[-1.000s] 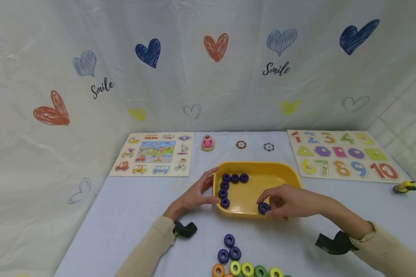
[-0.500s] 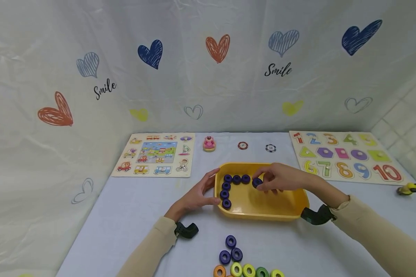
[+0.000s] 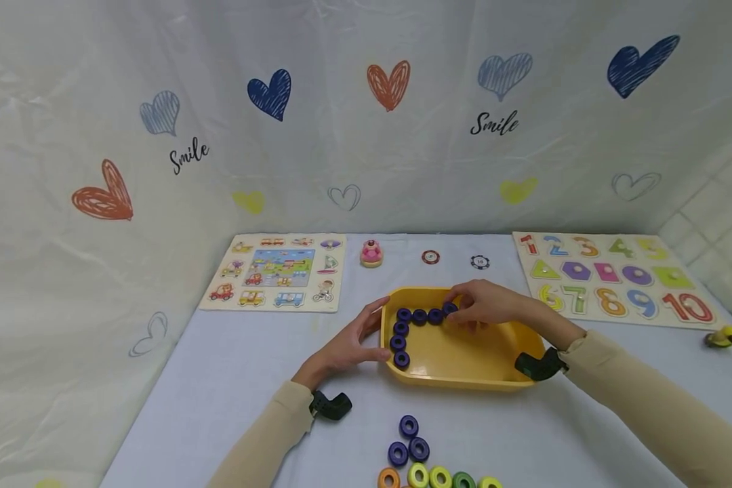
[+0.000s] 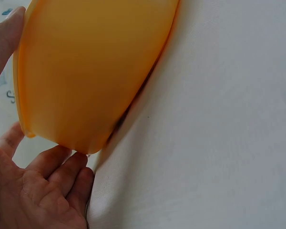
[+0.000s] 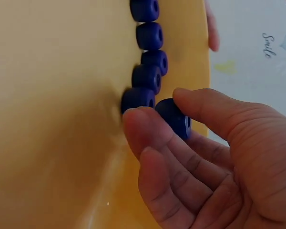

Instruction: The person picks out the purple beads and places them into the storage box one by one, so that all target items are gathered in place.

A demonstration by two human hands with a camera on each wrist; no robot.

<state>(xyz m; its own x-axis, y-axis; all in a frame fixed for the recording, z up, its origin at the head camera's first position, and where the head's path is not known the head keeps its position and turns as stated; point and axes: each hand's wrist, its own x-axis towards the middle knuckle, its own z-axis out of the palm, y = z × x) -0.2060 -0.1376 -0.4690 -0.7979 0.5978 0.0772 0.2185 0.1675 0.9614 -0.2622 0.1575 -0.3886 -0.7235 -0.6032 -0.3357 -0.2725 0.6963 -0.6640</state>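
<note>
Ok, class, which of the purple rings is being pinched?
In the head view, the rightmost ring in the tray: the right grip pinches it. No other, there or on the cloth, is held.

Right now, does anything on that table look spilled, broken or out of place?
Nothing stands out. Purple rings form a corner shape in the yellow tray, and the right hand pinches another ring. Three loose purple rings lie in front of the tray, near the coloured rings, but nothing visible looks spilled or broken.
</note>
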